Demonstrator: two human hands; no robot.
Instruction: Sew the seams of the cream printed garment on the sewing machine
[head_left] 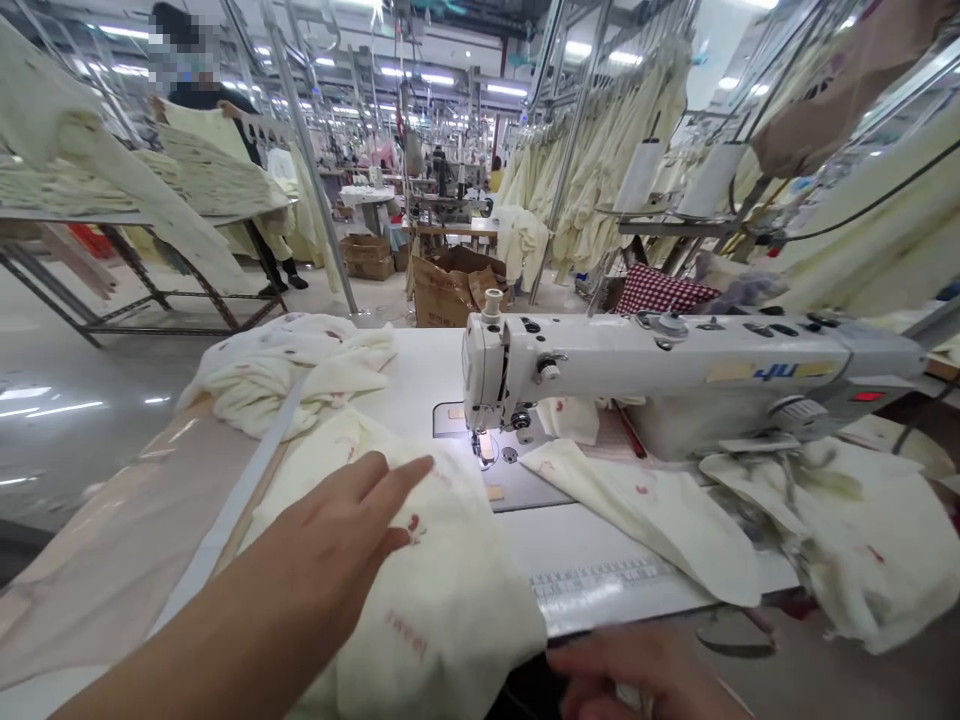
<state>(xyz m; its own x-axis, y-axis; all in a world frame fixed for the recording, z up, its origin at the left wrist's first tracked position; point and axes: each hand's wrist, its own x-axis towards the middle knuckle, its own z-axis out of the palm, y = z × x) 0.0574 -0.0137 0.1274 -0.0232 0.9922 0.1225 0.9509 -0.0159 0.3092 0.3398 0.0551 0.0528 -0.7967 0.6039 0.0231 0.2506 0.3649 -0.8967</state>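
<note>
Cream printed fabric [442, 600] lies draped over the near edge of the white table [600, 545], running from the person's lap away toward the presser foot [484, 445] of the sewing machine [675, 365]. The left hand [337, 540] rests flat on top of it, its grip apart, with fingers stretched out and pressing down rather than pinching. The fingertips point along the cloth's length, up and to the right, and the presser foot sits just beyond them. The right hand [637, 675] is low at the table's near edge, just right of the cloth's hanging corner (blurred, so I cannot tell whether its grip is closed on anything). Of the two, the left hand is nearer the presser foot. A second cream piece [645, 515] lies under the machine arm, and a rumpled heap [847, 540] lies farther right.
</note>
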